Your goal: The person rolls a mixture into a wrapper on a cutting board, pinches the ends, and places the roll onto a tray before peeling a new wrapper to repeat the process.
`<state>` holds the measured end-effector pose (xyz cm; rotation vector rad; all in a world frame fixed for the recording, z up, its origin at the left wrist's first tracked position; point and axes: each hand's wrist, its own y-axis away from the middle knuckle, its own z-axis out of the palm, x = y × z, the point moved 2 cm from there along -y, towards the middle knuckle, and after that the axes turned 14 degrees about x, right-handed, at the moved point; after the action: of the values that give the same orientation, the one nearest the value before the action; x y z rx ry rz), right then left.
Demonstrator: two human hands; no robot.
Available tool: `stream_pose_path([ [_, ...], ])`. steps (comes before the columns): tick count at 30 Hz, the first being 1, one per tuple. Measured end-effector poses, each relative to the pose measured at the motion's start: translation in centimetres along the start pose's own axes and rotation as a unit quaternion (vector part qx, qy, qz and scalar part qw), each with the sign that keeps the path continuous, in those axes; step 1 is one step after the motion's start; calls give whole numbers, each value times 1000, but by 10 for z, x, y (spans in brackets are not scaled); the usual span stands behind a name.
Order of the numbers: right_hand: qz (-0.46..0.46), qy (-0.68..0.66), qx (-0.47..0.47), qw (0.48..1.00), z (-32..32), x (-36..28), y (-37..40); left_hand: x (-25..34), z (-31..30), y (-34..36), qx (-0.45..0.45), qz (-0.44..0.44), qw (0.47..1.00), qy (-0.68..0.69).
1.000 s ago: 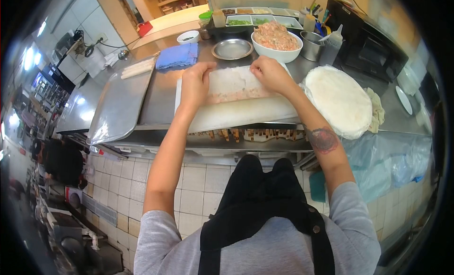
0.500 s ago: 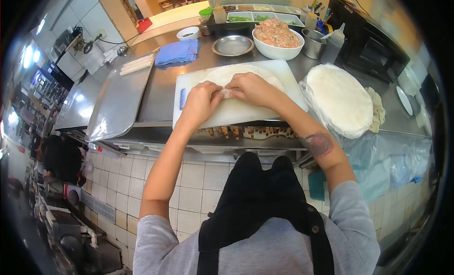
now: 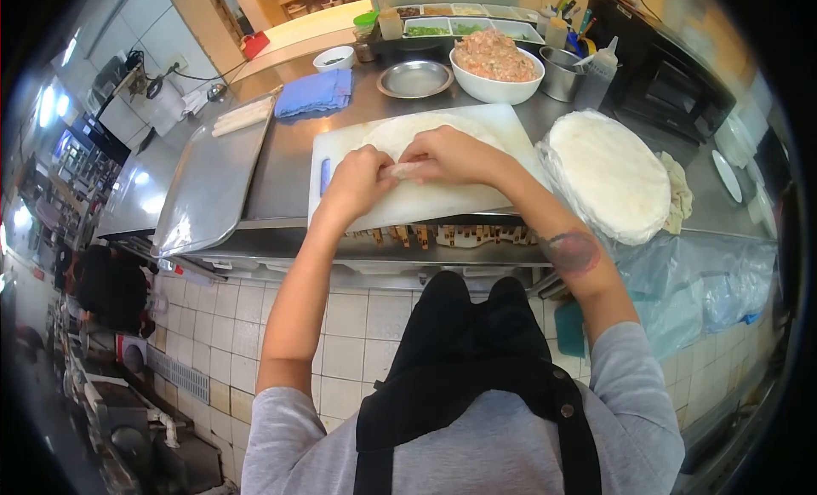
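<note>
A pale spring roll (image 3: 402, 169) lies across the near part of the white cutting board (image 3: 442, 204), pinched between both hands. My left hand (image 3: 359, 182) is closed on its left end with bent fingers. From the other side, my right hand (image 3: 449, 157) grips it, fingertips close to those of the left. Behind the hands a thin round wrapper (image 3: 434, 126) rests flat on the board, partly covered by my right hand. To the right is a tall stack of round wrappers (image 3: 608, 176) in clear plastic.
A metal tray (image 3: 208, 184) with several pale rolls (image 3: 242, 119) stands at left, beside a folded blue cloth (image 3: 313, 93). Behind the board are a metal plate (image 3: 414, 80), a white bowl (image 3: 494, 88) heaped with meat filling (image 3: 496, 57), a metal pot (image 3: 560, 76) and a squeeze bottle (image 3: 598, 74).
Both hands have shifted slightly with the roll, and more of the roll shows between the fingers. The whole view has moved a little.
</note>
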<state>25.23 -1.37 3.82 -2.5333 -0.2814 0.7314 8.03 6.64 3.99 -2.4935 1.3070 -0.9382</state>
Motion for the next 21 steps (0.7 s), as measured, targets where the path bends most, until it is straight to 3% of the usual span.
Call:
stream_pose_path([
  [3,-64,24,64,996,-32,8,19,5,3,11,39,62,996,-42],
  [4,-86,48,106,989,-43,11,25,11,5,16,100,88,991,-30],
  [5,-85,49,104,990,-48,13,29,17,8,18,158,115,981,-17],
  [8,-10,31,44,999,-53,21,41,36,24,13,167,140,976,12],
  [14,38,54,9,998,-48,21,43,49,49,-7,115,140,983,31],
  [21,28,52,68,996,-41,13,55,48,54,-20,40,141,989,7],
])
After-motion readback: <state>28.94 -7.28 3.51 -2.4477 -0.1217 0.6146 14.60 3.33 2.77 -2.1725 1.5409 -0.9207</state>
